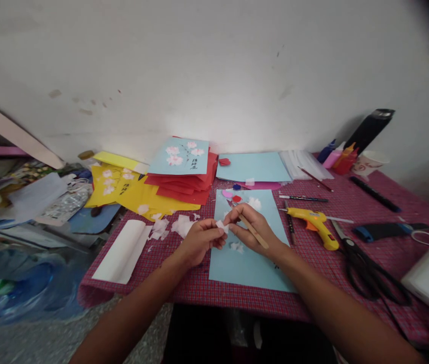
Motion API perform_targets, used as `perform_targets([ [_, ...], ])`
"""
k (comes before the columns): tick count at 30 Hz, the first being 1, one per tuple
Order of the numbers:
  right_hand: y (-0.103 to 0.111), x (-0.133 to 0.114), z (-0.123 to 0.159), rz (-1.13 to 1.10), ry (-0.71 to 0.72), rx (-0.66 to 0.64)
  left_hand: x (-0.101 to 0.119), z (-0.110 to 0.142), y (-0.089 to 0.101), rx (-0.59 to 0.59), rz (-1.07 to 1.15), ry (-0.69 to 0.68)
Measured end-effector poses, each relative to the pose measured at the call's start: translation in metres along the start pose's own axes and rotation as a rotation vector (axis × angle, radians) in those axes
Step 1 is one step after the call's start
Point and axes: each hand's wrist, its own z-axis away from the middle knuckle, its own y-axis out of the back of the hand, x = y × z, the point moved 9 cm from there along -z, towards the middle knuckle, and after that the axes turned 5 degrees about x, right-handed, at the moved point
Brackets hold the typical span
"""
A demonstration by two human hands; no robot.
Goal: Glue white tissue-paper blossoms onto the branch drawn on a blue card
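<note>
My left hand point(200, 241) pinches a small scrap of white tissue paper point(222, 227) between thumb and fingers. My right hand point(252, 222) touches the same scrap with its fingertips, and a flat wooden stick point(255, 233) lies held across its fingers. Both hands are above a light blue sheet of paper point(233, 270). On that sheet sit a crumpled white paper blossom point(254, 203) and a second white tuft point(237, 247), partly in shadow. Pink, blue and red point(236, 199) blobs lie near its top edge.
Torn tissue scraps point(182, 226) and folded white paper point(123, 253) lie left. Behind are red cards point(184, 188) topped by a blossom card point(178, 156), with yellow cards point(138, 197) alongside. Rightward lie a yellow glue gun point(315, 225), black scissors point(369, 273), a cutter point(384, 231) and paint bottles point(345, 161).
</note>
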Motion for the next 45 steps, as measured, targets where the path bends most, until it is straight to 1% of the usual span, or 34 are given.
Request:
perform_targets([
  [3, 0.002, 0.001, 0.0, 0.014, -0.025, 0.014, 0.001, 0.0, 0.001, 0.002, -0.047, -0.031],
  [6, 0.002, 0.001, -0.001, 0.014, -0.028, 0.017, 0.001, 0.0, 0.003, 0.03, -0.07, -0.038],
  [10, -0.001, -0.004, 0.0, -0.005, 0.028, -0.014, 0.0, 0.0, 0.005, 0.049, -0.034, -0.012],
  [13, -0.005, -0.006, 0.001, 0.037, 0.062, -0.043, -0.001, 0.0, 0.005, 0.045, -0.002, 0.016],
  [17, -0.004, -0.002, 0.001, 0.1, 0.038, -0.023, -0.003, 0.0, 0.004, 0.03, -0.005, 0.046],
  [21, -0.002, 0.001, 0.0, 0.082, -0.006, 0.008, -0.003, 0.0, 0.001, 0.018, -0.021, 0.052],
  [29, -0.001, 0.005, -0.001, -0.002, -0.06, 0.033, -0.002, 0.001, 0.002, 0.002, -0.044, 0.014],
  [32, 0.0, 0.008, -0.001, -0.008, -0.082, 0.056, -0.001, 0.001, -0.001, -0.037, -0.009, -0.031],
  [34, -0.001, 0.008, -0.001, -0.012, -0.08, 0.055, 0.0, 0.0, -0.003, -0.04, 0.002, -0.063],
  [40, -0.001, 0.008, -0.001, -0.019, -0.075, 0.051, 0.002, -0.002, 0.005, 0.109, -0.032, -0.101],
  [45, 0.002, 0.015, 0.0, -0.065, -0.123, 0.079, 0.01, 0.0, 0.009, 0.158, -0.162, -0.175],
])
